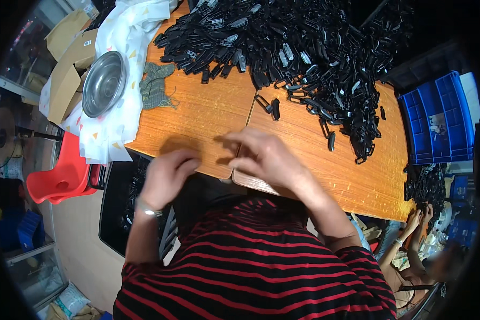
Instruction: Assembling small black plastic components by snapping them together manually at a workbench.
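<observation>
My left hand (168, 176) is over the near edge of the wooden table (197, 117), its fingers curled in beside the thumb. Its fingertips are blurred, and whatever may be in them is hidden. To its right, my right hand (266, 157) hovers above the table edge with thumb and fingers apart and nothing visible between them. Beyond my hands, two small black plastic pieces (275, 109) lie away from a large heap of black plastic clips or buckles (314, 58). Neither hand touches the heap.
A knitted glove (157, 85) lies beside a metal bowl (104, 84) on a patterned white sheet (112, 133) at left. A red chair (64, 178) stands below. At right are a blue crate (437, 120) and another person's hands (420, 217) at more black pieces.
</observation>
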The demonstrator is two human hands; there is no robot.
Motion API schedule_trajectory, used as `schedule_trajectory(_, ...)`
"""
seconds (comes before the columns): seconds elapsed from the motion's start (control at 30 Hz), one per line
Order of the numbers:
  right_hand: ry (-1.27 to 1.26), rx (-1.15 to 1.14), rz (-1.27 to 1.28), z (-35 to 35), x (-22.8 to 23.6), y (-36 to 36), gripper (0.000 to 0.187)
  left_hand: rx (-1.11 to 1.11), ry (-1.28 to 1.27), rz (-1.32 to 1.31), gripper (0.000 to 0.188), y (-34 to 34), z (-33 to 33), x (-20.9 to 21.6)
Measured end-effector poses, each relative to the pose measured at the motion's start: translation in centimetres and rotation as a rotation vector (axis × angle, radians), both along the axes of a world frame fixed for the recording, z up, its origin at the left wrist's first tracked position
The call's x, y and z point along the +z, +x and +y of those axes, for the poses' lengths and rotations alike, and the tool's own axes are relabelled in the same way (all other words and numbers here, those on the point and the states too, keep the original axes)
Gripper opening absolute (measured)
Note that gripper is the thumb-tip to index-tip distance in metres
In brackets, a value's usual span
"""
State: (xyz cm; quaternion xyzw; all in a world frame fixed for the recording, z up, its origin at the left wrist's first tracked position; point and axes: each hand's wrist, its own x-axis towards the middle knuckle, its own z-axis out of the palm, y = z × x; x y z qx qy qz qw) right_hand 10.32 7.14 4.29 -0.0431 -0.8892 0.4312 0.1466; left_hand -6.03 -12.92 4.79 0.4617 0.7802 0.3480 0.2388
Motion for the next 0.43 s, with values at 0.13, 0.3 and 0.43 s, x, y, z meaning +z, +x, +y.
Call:
schedule_trajectory(0.13, 0.358, -0.306, -0.034, 3.8, -2.0, -0.8, 0.038, -0.018, -0.117, 0.366, 0.019, -4.0, -5.4, 0.3)
schedule_trajectory(0.3, 0.617, -0.516, -0.368, 6.2, -3.4, -3.1, 0.03, 0.163, 0.2, 0.264, 0.013, -3.8, 3.0, 0.6)
schedule_trajectory(0.43, 0.621, -0.482, -0.38, 6.8, -3.7, -3.5, 0.031, 0.15, 0.308, 0.446, 0.018, -5.5, 9.7, -1.9)
